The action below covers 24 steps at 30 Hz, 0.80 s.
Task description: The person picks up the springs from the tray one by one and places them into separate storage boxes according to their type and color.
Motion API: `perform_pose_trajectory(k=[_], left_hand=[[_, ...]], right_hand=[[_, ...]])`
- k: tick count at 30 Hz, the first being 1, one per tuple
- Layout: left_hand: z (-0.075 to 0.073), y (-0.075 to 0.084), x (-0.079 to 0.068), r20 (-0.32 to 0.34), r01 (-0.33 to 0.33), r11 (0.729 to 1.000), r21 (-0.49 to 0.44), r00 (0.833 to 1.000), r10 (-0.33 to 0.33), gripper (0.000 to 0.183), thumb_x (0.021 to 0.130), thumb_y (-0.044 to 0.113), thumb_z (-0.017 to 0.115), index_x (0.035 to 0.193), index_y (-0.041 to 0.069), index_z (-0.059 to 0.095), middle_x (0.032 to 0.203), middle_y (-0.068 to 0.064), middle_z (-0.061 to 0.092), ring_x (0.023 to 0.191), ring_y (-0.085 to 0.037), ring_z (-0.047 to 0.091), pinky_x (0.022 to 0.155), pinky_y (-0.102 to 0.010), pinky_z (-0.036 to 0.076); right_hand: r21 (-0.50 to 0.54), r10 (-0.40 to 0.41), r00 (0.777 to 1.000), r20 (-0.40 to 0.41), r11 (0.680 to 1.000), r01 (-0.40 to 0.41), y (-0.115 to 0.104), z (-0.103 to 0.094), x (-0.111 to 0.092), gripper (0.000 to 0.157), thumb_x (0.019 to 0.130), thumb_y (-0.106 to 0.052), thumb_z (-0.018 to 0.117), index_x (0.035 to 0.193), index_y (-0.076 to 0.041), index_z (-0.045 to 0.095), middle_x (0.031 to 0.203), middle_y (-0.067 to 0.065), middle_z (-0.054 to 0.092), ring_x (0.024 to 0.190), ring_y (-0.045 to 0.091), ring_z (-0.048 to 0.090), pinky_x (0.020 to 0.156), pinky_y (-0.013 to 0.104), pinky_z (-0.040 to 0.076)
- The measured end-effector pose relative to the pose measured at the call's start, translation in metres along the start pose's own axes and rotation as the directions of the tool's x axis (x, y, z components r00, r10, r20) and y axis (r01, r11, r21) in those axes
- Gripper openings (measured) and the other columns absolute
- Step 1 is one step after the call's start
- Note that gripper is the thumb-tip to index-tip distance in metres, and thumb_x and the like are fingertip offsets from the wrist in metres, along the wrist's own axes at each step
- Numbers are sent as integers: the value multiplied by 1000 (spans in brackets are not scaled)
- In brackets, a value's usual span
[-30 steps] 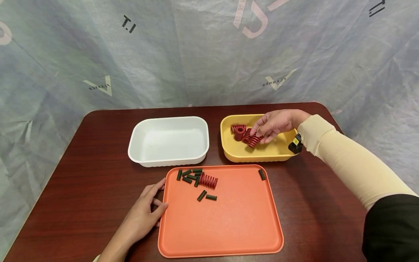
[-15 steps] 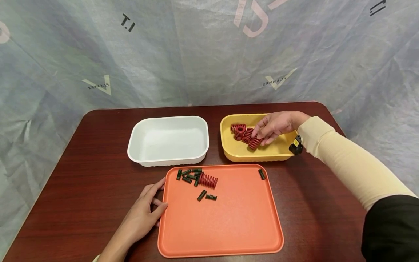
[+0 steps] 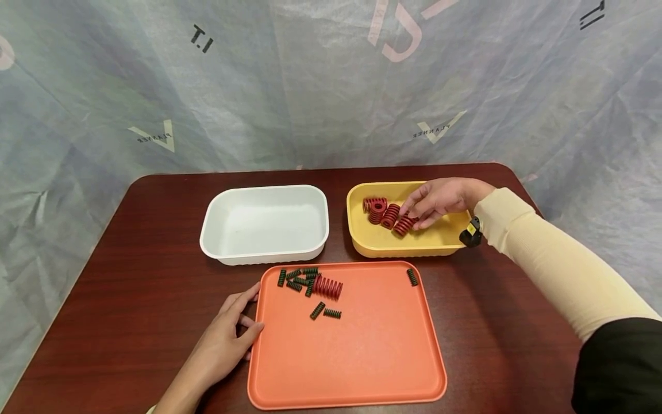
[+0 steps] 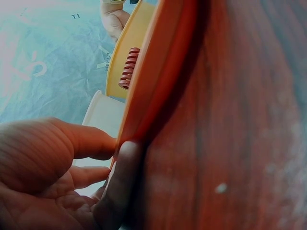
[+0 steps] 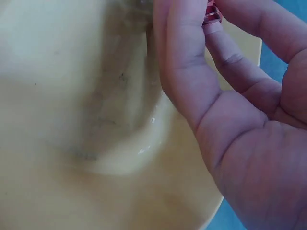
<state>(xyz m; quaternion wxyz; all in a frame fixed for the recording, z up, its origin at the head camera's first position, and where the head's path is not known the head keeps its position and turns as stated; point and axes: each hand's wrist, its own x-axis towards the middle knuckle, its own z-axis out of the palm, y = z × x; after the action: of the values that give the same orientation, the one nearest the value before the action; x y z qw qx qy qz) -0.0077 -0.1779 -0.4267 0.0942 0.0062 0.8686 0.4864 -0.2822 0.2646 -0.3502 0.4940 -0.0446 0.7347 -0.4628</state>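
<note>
My left hand [image 3: 226, 333] pinches the left rim of the orange tray [image 3: 346, 368] between thumb and fingers; the left wrist view shows the thumb on one side of the rim [image 4: 144, 91] and a finger on the other. On the tray lie a red coil spring [image 3: 328, 287] and several small dark green springs [image 3: 318, 310]. My right hand [image 3: 439, 200] reaches inside the yellow bin [image 3: 408, 250] and holds a red spring [image 3: 404, 225] by its end, low over the bin floor. Only a bit of that spring [image 5: 211, 13] shows between the fingers in the right wrist view.
Other red springs [image 3: 390, 217] lie in the yellow bin, left of my right hand. A white bin [image 3: 265, 253] stands to its left, behind the tray. One green spring [image 3: 412, 277] sits alone at the tray's top right corner. Grey sheeting [image 3: 300, 86] hangs behind the table [image 3: 134, 299].
The right hand has shifted slightly right and down with the red spring, opening a gap to the neighbouring spring. The left hand stays at the tray rim.
</note>
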Motion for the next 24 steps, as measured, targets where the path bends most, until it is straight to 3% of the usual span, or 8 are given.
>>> perform_pose_trajectory(k=[6,12,16,20,24], left_hand=[[0,0,0,1,6,1000,-1,1000,-6,71,96,1,72,158,19,42,143,-3,47,87,-11,64,52,-30,60],[0,0,0,6,8,1000,-5,1000,-8,70,96,1,71,158,18,42,144,-4,46,88,-12,64,52,-30,60],[-1,0,0,4,15,1000,-7,1000,-15,70,96,1,71,158,19,42,143,-4,47,88,-12,64,52,-30,60],[0,0,0,5,18,1000,-7,1000,-18,71,96,1,71,158,20,42,143,-3,47,88,-11,64,52,-30,60],[1,1,0,-2,15,1000,-1,1000,-15,71,96,2,72,158,20,42,143,-3,47,87,-10,64,52,-29,60]], right_hand=[[10,-7,1000,-24,1000,8,0,-1,-5,41,105,0,55,143,13,48,126,20,64,106,33,70,102,46,55],[-13,-41,998,-43,999,40,-1,1,-12,42,108,-9,54,145,10,47,141,20,53,115,35,66,102,47,55],[-128,-121,989,-79,986,111,-4,5,-24,49,107,-13,57,148,9,44,151,27,45,124,40,60,103,51,54],[-265,-214,969,-125,948,175,-5,15,-42,53,107,-18,56,151,8,41,155,28,41,128,43,57,101,52,55],[-293,-274,952,-138,929,225,-2,29,-54,50,107,-17,56,149,7,44,153,26,44,124,42,59,99,51,56]])
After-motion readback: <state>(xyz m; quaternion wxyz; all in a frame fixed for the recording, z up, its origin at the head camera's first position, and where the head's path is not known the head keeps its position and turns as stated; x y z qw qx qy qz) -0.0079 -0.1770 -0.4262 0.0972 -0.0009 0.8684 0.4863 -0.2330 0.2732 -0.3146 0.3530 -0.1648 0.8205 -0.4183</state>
